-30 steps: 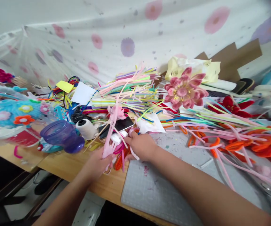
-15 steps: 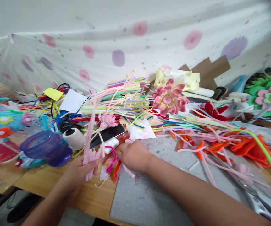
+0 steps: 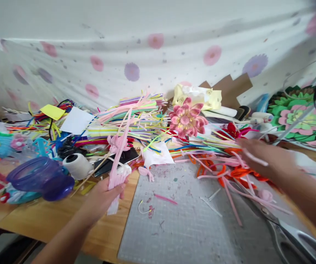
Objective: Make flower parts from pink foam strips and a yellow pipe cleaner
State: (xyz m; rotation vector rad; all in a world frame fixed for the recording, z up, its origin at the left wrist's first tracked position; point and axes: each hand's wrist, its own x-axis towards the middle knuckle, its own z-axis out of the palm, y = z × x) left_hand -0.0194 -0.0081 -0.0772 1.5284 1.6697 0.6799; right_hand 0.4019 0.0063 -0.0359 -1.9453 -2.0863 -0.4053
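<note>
My left hand (image 3: 103, 198) is closed around a bundle of long pale pink pipe cleaners (image 3: 122, 143) that stand upright from the fist, above the table's front edge. A pink pipe-cleaner flower (image 3: 116, 143) shows just behind them. At the right, my right hand (image 3: 265, 154), smeared by motion, is over a heap of orange pipe cleaners (image 3: 237, 174). A pale pink pipe cleaner (image 3: 254, 157) and a magenta one (image 3: 247, 130) stick out at its fingers. Below it lie loose pink pipe cleaners (image 3: 232, 203).
A grey cutting mat (image 3: 174, 227) holds a few scraps. Scissors (image 3: 290, 234) lie at its right. To the left are a purple vase (image 3: 41, 178), a white thread spool (image 3: 78, 165) and a dark phone (image 3: 116, 163). A larger pink flower (image 3: 187, 119) stands behind.
My right hand has moved from mid-table to the heap at the right. The magenta and orange pieces beside my left hand are gone from there. My left hand keeps its bundle.
</note>
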